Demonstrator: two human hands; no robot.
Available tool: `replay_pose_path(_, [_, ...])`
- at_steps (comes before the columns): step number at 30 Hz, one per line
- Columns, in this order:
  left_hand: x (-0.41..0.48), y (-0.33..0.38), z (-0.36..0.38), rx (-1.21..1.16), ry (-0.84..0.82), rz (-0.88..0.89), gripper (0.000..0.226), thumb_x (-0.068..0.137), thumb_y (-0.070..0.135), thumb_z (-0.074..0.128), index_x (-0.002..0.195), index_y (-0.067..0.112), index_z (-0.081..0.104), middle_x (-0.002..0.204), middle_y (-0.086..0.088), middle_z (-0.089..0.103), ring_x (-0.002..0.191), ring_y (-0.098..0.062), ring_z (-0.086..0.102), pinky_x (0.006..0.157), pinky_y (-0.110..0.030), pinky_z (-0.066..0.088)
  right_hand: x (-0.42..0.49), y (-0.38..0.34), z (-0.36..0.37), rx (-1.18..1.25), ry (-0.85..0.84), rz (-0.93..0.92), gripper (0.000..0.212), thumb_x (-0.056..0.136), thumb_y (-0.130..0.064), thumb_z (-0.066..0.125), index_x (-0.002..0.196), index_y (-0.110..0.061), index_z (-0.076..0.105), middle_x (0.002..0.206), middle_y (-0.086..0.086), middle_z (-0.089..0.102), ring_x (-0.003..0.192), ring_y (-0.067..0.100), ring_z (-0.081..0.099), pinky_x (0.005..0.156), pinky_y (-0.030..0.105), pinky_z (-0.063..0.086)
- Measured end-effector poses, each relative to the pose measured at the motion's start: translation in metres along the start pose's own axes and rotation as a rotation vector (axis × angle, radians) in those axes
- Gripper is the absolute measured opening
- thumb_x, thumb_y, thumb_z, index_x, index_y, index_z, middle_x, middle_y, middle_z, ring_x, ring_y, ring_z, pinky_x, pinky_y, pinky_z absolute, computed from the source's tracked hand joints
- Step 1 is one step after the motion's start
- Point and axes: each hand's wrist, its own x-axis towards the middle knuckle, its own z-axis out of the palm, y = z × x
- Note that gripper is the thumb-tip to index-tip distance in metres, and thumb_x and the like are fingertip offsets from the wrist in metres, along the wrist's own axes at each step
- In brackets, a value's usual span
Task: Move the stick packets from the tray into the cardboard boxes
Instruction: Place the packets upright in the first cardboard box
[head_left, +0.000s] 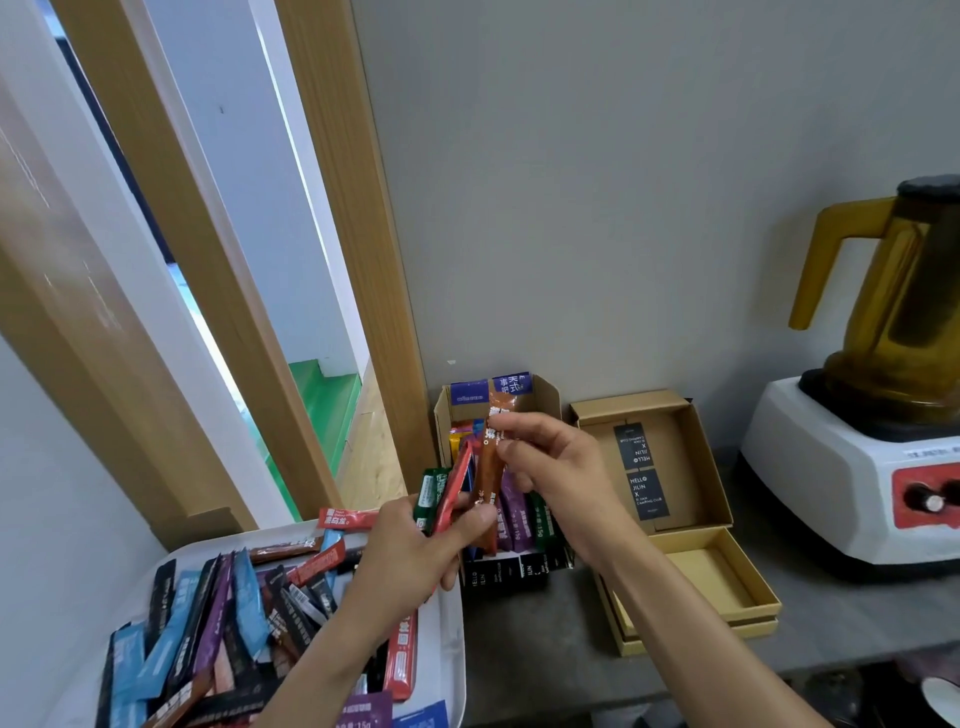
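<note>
Left box (546, 396) seemingly packed, right box (675, 441) open, blender (831, 467) beside

At seven o'clock the tray (445, 618) and its stick packets (244, 597) run off the bottom edge; at three, the blender (831, 467) runs off the right. The left hand (410, 556) hides the red packet's (457, 480) lower end, and the right hand (561, 467) hides part of the brown packet (485, 480).

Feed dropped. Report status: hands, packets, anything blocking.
Left hand grips bunch of packets. Right hand pinches brown packet over box. Tray loaded. No obstruction seen.
</note>
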Motion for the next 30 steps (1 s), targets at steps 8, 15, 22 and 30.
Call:
replay_pose_path(8, [-0.004, 0.001, -0.004, 0.04, 0.185, 0.053, 0.023, 0.084, 0.039, 0.079, 0.101, 0.028, 0.069, 0.069, 0.006, 0.074, 0.052, -0.01, 0.068, 0.052, -0.015, 0.052, 0.004, 0.019, -0.004, -0.5, 0.112, -0.112, 0.025, 0.09, -0.023, 0.081, 0.104, -0.026, 0.06, 0.099, -0.007, 0.077, 0.097, 0.005, 0.075, 0.082, 0.033, 0.063])
replay_pose_path(15, [0.005, 0.003, -0.008, -0.281, 0.207, 0.051, 0.022, 0.102, 0.04, 0.052, 0.108, 0.021, 0.062, 0.075, -0.003, 0.067, 0.061, -0.019, 0.062, 0.069, -0.041, 0.051, -0.004, 0.071, 0.007, -0.981, 0.063, -0.255, 0.022, 0.095, -0.022, 0.074, 0.112, -0.03, 0.062, 0.114, -0.014, 0.065, 0.096, 0.004, 0.066, 0.081, 0.024, 0.061])
replay_pose_path(22, [0.009, 0.001, -0.007, -0.26, 0.185, -0.007, 0.009, 0.105, 0.02, 0.055, 0.114, 0.02, 0.056, 0.085, -0.008, 0.079, 0.077, -0.018, 0.077, 0.061, -0.019, 0.056, -0.01, 0.088, 0.003, -1.171, 0.012, -0.306, 0.045, 0.095, -0.027, 0.075, 0.137, -0.028, 0.061, 0.139, -0.007, 0.06, 0.125, 0.014, 0.064, 0.099, 0.027, 0.056])
replay_pose_path(30, [0.011, -0.006, -0.009, -0.081, 0.26, 0.052, 0.027, 0.085, 0.036, 0.082, 0.108, 0.034, 0.068, 0.097, 0.015, 0.078, 0.089, -0.002, 0.075, 0.08, -0.027, 0.06, -0.008, 0.084, -0.002, -1.005, -0.03, -0.238, 0.03, 0.096, -0.023, 0.073, 0.122, -0.032, 0.063, 0.125, -0.014, 0.062, 0.116, 0.008, 0.063, 0.093, 0.033, 0.061])
